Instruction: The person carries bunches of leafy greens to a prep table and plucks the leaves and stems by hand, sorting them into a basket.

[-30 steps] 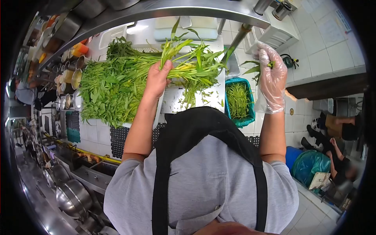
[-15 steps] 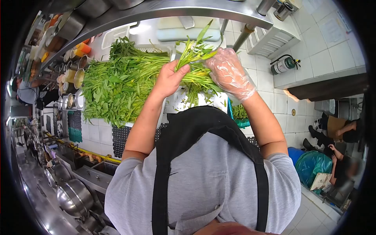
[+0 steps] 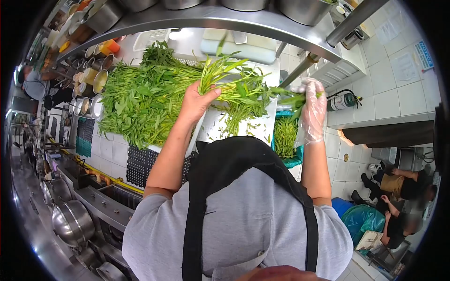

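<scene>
One bundle of long, pale-green leafy stems (image 3: 213, 77) in the bare left hand (image 3: 199, 100), out in front of the chest. Clasps the bundle with fingers curled round and thumb laid across. Has in the right hand (image 3: 313, 110), gloved in loose clear plastic, a small tuft of green leafy pieces (image 3: 298, 100), gripped in bent fingers; cannot make out the exact finger placement through the blur and shine. Holds this gloved hand just above and beside a bin lined with teal plastic (image 3: 294, 162), with a heap of cut green stems (image 3: 284, 136) inside.

Left of the bare hand, a broad pile of leafy green stalks (image 3: 145, 98), spread over a white plastic basket (image 3: 196, 133). Below the bundle, a smooth white surface (image 3: 213, 129), strewn with small green scraps (image 3: 251, 129). Beyond, a thick white and pale-blue stack of boards (image 3: 258, 55). Overhead, a brushed-steel shelf (image 3: 234, 23) with round steel pots (image 3: 300, 10). Off to the right, a dark-green fire extinguisher (image 3: 341, 101) near the tiled wall.
</scene>
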The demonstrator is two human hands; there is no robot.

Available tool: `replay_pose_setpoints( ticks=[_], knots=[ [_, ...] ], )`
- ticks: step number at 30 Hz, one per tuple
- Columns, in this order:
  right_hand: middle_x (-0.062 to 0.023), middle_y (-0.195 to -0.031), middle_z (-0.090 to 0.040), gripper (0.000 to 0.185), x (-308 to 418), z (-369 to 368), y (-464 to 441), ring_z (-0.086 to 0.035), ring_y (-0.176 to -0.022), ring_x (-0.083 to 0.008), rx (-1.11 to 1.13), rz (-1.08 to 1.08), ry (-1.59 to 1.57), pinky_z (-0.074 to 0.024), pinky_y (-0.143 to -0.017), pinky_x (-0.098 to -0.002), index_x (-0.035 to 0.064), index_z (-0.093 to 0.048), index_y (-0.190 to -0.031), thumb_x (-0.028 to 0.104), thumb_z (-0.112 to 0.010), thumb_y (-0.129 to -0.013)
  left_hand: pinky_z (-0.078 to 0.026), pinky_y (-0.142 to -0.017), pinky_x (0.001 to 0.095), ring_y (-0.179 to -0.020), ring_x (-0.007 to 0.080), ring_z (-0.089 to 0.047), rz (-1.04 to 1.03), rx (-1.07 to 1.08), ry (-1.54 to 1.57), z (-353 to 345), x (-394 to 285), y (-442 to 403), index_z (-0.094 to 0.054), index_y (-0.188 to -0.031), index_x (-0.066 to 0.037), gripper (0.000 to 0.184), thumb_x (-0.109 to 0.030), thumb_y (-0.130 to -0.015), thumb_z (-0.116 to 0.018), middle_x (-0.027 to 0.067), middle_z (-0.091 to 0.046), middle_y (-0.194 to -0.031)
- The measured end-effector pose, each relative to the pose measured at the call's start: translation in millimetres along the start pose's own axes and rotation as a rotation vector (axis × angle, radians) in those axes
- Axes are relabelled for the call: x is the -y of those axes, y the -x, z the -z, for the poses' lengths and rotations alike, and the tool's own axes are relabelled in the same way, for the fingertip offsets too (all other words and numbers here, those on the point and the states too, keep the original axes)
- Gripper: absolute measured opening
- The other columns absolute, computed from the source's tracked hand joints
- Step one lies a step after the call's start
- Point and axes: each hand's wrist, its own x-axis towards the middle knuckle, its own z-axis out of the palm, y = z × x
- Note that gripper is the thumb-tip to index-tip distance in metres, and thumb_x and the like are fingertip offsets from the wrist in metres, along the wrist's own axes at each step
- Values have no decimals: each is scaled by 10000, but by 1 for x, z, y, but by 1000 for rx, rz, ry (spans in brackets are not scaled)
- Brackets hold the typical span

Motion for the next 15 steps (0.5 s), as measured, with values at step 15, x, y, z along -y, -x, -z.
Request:
replay_pose_setpoints(
  ticks=[15],
  knots=[
    [-87, -1071, -695, 300, 37, -76, 3, -691, -924, -293, 528, 956, 1248, -546, -807, -443, 120, -744, -1147, 119, -713, -848, -552, -955, 303, -1031, 115, -679, -52, 201, -50, -36, -21, -2, -709, -1349, -9, 349, -122, -1025, -773, 30, -763, -1174]
  ],
)
